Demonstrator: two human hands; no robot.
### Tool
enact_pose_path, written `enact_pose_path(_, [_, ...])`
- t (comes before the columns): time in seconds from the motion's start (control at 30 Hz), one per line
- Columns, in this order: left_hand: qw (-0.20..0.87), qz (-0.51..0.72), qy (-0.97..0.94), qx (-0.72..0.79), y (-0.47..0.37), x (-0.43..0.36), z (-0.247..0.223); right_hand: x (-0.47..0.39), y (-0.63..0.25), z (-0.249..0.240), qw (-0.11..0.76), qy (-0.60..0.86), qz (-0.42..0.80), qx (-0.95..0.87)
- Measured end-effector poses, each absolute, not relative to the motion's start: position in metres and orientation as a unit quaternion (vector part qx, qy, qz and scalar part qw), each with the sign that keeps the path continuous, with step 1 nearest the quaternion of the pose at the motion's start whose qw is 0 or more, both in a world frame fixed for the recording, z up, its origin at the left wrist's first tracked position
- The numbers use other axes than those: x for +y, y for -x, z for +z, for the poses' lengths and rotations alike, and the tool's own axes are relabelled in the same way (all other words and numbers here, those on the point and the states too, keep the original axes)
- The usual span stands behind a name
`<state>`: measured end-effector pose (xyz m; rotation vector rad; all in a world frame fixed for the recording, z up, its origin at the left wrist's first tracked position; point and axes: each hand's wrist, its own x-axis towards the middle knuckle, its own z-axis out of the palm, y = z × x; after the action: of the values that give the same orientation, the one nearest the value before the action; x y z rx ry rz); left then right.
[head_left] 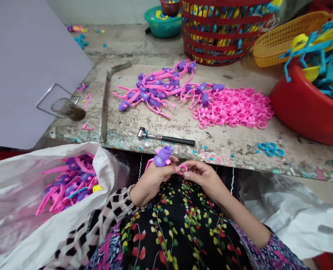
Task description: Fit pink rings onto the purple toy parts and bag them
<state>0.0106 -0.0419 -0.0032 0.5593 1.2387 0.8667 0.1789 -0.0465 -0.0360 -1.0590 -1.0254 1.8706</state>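
My left hand (154, 181) is closed around a purple plastic cup-shaped piece (162, 156) with pink arms. Its narrow open end points up, and a pale print shows on its side. Between the thumb and fingers of my right hand (202, 176) is a pink plastic ring (183, 169), held just right of the purple piece and apart from it. My left thumb tip reaches close to the ring; whether it touches I cannot tell. Both hands are above my lap, in front of the table edge.
On the worn table (127, 129) lie a small hammer (172, 139), a pile of pink rings (236, 107), purple-and-pink pieces (157, 88) and several blue rings (271, 149). A white sack (95, 198) stands left. Behind are a red basket (225, 33) and a red basin (304, 105).
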Motion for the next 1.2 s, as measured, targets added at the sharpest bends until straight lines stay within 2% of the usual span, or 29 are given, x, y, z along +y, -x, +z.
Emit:
enact_pose_path(0.5, [0.706, 0.373, -0.265, 0.541, -0.011, -0.043, -0.010, -0.049, -0.177, -0.036, 0.362, 0.412, 0.703, -0.453])
enact_pose_path(0.87, [0.713, 0.376, -0.265, 0.529, -0.012, -0.044, -0.017, -0.055, -0.173, -0.038, 0.394, 0.428, 0.553, -0.597])
enact_pose_path(0.97, [0.717, 0.372, -0.269, 0.524, -0.012, -0.045, -0.016, -0.055, -0.173, -0.038, 0.395, 0.429, 0.567, -0.582])
enact_pose_path(1.2, [0.708, 0.321, -0.330, 0.535, -0.012, -0.046, -0.009, -0.052, -0.179, -0.037, 0.422, 0.437, 0.675, -0.419])
